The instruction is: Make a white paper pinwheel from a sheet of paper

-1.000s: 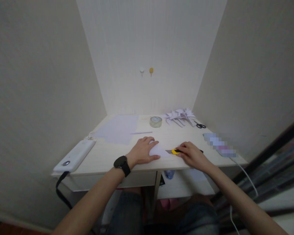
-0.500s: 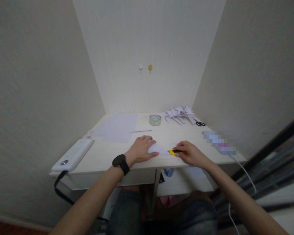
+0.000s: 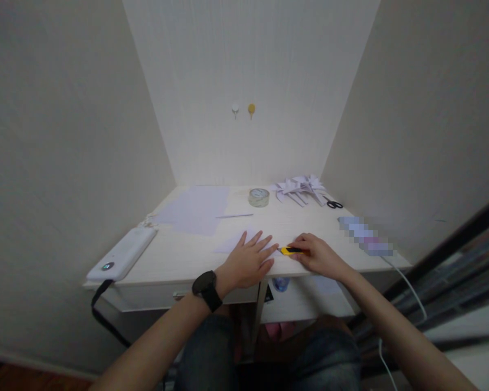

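Left hand (image 3: 248,262) shifted rightward, now spread over white paper (image 3: 231,244), right hand (image 3: 318,256) pinching yellow cutter (image 3: 286,251)

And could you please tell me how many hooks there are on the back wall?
2: a white hook and, just to its right, a yellow hook, side by side on the back wall. None appears hidden there.

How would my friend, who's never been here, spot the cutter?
Find the white desk, then the right hand near its front edge. That hand holds the cutter, tip towards the left hand. Unlike the pale paper nearby, it's yellow and black.
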`<control>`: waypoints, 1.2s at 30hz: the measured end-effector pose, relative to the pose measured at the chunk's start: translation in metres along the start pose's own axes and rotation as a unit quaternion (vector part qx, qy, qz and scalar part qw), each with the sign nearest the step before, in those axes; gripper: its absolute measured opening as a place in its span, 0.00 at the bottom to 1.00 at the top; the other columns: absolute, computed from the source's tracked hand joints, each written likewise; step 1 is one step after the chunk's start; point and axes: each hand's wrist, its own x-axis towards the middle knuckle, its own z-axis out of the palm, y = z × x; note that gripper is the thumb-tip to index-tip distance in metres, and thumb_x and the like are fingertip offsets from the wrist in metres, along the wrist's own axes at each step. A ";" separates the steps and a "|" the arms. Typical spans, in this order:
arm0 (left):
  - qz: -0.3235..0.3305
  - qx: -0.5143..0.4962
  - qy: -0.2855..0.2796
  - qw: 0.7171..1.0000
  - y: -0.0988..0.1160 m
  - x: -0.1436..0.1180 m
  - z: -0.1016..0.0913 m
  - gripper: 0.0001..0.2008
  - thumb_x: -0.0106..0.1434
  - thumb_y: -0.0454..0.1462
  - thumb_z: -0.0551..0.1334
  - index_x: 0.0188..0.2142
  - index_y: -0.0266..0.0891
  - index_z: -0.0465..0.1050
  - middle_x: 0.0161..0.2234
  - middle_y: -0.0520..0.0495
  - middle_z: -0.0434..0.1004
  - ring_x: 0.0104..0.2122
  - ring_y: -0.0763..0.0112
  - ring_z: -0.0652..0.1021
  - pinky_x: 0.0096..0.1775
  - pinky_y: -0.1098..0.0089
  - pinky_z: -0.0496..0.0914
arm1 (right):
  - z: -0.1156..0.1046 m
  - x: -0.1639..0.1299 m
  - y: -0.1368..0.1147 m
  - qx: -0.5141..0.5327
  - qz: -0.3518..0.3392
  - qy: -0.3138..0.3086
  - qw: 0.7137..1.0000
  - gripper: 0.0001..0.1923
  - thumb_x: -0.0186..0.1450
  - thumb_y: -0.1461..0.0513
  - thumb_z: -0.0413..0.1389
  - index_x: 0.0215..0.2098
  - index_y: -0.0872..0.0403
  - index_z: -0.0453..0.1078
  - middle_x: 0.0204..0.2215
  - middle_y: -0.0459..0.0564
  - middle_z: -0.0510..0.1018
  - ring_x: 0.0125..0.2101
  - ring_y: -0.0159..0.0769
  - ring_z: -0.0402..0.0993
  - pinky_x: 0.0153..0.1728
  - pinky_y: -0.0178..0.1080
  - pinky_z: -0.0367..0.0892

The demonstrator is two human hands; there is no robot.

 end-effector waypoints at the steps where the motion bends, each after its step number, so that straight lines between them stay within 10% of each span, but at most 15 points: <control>1: -0.012 -0.001 -0.004 1.000 0.000 -0.001 0.002 0.27 0.73 0.48 0.43 0.68 0.47 0.54 0.69 0.44 0.55 0.69 0.49 0.54 0.64 0.39 0.48 | 0.000 0.000 -0.001 0.000 0.001 0.000 1.000 0.14 0.66 0.59 0.57 0.47 0.52 0.78 0.39 0.54 0.79 0.40 0.42 0.74 0.44 0.43 0.69; 36: -0.011 0.030 0.009 0.999 -0.017 -0.028 0.000 0.27 0.73 0.44 0.44 0.69 0.41 0.51 0.70 0.45 0.50 0.69 0.53 0.51 0.66 0.46 0.49 | 0.036 0.022 -0.041 -0.090 0.157 0.103 0.978 0.14 0.62 0.52 0.61 0.27 0.53 0.72 0.29 0.51 0.77 0.34 0.41 0.72 0.36 0.39 0.61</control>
